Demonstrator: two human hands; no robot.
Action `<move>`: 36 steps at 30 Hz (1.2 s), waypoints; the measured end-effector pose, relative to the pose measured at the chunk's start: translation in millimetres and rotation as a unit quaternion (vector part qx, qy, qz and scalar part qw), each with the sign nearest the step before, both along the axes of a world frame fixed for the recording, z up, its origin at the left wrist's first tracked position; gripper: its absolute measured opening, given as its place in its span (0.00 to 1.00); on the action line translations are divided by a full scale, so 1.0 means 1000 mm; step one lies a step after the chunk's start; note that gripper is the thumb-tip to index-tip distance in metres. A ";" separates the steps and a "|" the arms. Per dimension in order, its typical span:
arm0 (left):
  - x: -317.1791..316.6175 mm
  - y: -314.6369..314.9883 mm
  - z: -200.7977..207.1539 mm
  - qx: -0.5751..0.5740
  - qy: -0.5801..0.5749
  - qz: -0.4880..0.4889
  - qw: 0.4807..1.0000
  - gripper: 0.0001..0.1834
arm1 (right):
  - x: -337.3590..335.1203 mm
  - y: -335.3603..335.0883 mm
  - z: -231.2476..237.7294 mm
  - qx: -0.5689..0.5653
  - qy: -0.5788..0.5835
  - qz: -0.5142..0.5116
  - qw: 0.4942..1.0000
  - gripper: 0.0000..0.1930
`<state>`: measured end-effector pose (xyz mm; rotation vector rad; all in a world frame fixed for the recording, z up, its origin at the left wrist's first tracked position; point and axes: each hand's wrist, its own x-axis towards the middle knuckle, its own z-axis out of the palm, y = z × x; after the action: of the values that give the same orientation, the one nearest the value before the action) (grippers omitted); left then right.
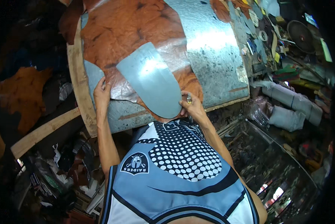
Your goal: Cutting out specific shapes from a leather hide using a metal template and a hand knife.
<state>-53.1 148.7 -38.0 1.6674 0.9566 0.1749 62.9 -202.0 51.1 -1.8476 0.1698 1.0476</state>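
Nearby, scraps [255,22] clutter beside hands [100,91] on leather [126,26]

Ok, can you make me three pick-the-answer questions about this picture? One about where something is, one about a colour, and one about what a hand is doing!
1. Where does the grey rounded template lie?
A. on the brown leather
B. on the floor
C. on the person's shirt

2. What colour is the leather sheet?
A. green
B. reddish brown
C. white

3. What is the right hand doing?
A. hanging free in the air
B. gripping a small metal tool at the template's edge
C. resting in a pocket

Answers:
1 A, the template rests flat on the leather on the metal-topped table.
2 B, it looks mottled reddish brown.
3 B, its fingers pinch a small tool by the template's lower tip, while the left hand presses on the leather's edge.
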 end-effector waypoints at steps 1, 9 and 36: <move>-0.002 -0.003 0.003 0.011 0.004 0.012 1.000 0.24 | -0.001 0.000 0.001 0.012 0.015 -0.012 1.000 0.19; -0.001 -0.010 -0.001 0.021 -0.007 -0.039 0.999 0.27 | 0.002 -0.023 -0.010 0.117 0.002 -0.128 0.985 0.15; 0.007 -0.086 0.031 0.135 0.055 -0.156 0.977 0.29 | 0.078 0.025 0.013 0.206 -0.145 -0.203 0.946 0.20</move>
<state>-46.2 62.3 -7.2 2.0741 0.7633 -0.0003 141.2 -176.5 64.1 -1.4781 0.1362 0.4717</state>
